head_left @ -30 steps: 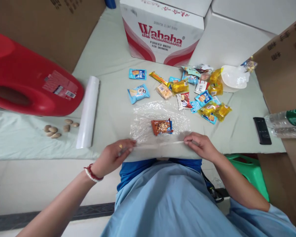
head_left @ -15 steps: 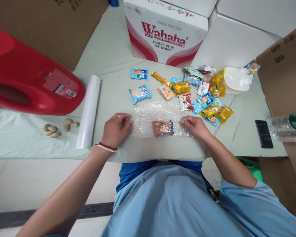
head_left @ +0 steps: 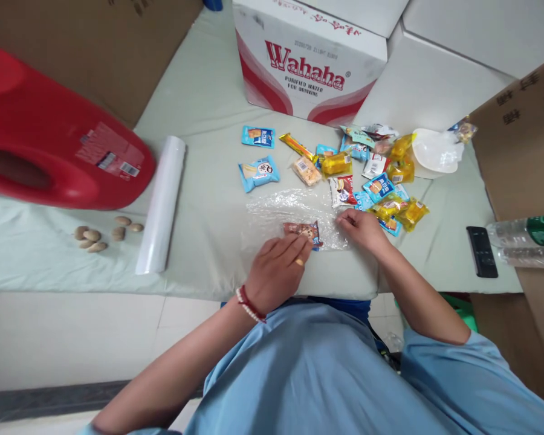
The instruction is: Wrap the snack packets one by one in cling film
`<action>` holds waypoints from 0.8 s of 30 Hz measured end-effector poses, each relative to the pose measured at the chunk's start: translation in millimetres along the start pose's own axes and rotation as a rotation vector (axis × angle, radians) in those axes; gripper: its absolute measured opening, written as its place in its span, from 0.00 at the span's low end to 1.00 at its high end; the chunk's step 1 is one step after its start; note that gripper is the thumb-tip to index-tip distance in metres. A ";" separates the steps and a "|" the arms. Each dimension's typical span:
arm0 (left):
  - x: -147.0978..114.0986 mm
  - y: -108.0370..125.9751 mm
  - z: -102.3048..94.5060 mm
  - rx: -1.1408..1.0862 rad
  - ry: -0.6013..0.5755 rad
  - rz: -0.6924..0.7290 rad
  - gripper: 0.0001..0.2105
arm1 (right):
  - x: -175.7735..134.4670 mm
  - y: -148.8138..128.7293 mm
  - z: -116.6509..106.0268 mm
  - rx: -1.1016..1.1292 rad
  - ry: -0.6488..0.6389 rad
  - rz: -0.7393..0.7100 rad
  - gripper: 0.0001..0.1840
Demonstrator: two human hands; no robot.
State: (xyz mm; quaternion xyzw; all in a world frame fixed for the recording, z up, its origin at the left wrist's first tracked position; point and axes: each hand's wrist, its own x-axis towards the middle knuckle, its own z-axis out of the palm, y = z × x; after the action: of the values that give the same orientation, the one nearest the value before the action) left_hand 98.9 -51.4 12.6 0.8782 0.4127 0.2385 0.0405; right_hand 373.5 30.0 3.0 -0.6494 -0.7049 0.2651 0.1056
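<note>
Pale green cloth (head_left: 199,199) covers the work surface, hemmed in by cardboard boxes and a white Wahaha water carton (head_left: 310,57) at the back. Near the front edge lies a sheet of clear cling film (head_left: 278,211), and on it rests 1 orange cookie packet (head_left: 304,229) with its long axis running left to right. The left hand (head_left: 278,269) lies flat and open, palm down, its fingertips pressing on the near left part of the packet through the film. The right hand (head_left: 360,228) sits just beside the packet's right end, fingers curled onto the film's edge; whether it actually pinches the film cannot be told. The packet thus lies between the 2 hands, slightly ahead of the left, which is the one touching it. Beyond the film, a loose scatter of small snack packets (head_left: 372,181) in blue, yellow and red spreads to the right, ending at a white plastic bag (head_left: 435,151). Well to the left lie a roll of film (head_left: 161,202), a few nuts (head_left: 102,232) and a red jug (head_left: 49,145) on its side. A black remote (head_left: 481,251) and a water bottle (head_left: 526,238) lie at the far right.
</note>
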 end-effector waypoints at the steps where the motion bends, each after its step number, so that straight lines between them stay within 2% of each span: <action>1: 3.7 0.5 9.0 -0.008 -0.048 -0.011 0.19 | 1.7 -4.2 -4.1 -0.103 0.007 -0.028 0.12; 3: 9.6 -3.7 21.8 -0.020 -0.119 -0.044 0.20 | 7.7 -17.4 -12.1 -0.268 0.065 -0.114 0.12; 6: 13.8 -11.4 26.6 -0.014 -0.157 -0.083 0.21 | 26.9 -45.3 -16.4 -0.348 0.104 -0.296 0.16; 10: 13.4 -10.9 24.0 -0.002 -0.163 -0.076 0.20 | 68.7 -75.8 -0.1 -0.407 -0.024 -0.497 0.19; 13: 11.2 -7.1 26.7 -0.012 -0.157 -0.053 0.19 | 98.7 -82.7 12.9 -0.479 -0.109 -0.510 0.14; 16: 9.6 -5.3 31.1 -0.013 -0.134 -0.062 0.19 | 116.3 -80.6 10.6 -0.454 -0.230 -0.504 0.08; 18: 9.4 -5.4 33.0 -0.016 -0.119 -0.065 0.19 | 117.3 -79.4 1.0 -0.393 -0.282 -0.539 0.08; 20: 9.8 -6.1 33.7 -0.025 -0.123 -0.070 0.19 | 108.0 -81.4 -10.9 -0.343 -0.278 -0.580 0.08; 24: 11.1 -6.3 31.8 -0.050 -0.153 -0.093 0.20 | 64.5 -92.8 -25.8 -0.412 -0.200 -0.558 0.13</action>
State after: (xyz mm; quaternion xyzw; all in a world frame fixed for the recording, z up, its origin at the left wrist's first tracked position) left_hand 114.9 -35.0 -12.9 0.8726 0.4424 0.1786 0.1048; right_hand 297.8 97.2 59.4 -0.4106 -0.9005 0.1404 -0.0287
